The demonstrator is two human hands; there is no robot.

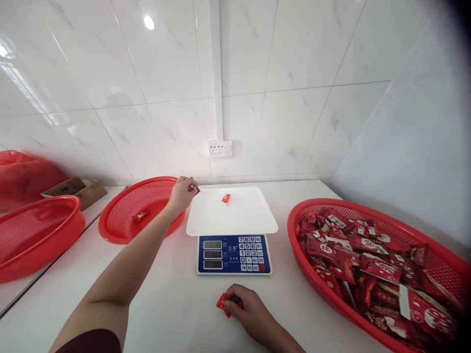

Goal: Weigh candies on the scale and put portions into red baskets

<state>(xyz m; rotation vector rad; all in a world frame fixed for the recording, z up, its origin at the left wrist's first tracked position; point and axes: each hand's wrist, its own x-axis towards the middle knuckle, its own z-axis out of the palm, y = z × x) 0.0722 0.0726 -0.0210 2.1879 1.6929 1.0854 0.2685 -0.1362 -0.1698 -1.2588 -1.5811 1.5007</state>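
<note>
My left hand (183, 192) is raised at the left edge of the scale's white tray (235, 218), closed on a small dark-red wrapped candy (196, 190). A red wrapped candy (222, 303) is pinched between the thumb and fingers of my right hand (250, 311), just above the table in front of the scale. On the tray lies one small red packet (225, 198). Below it sits the scale's blue panel (234, 255) with its keypad and displays. Behind my left forearm is a red basket (110, 228) with a wrapped candy (140, 216) inside.
A large red basket (305, 264) full of red snack packets (379, 267) stands on the right. Another red basket (44, 260), a cardboard box (90, 193) and a red plastic bag (29, 179) are at the left. A wall socket (220, 148) is behind the scale.
</note>
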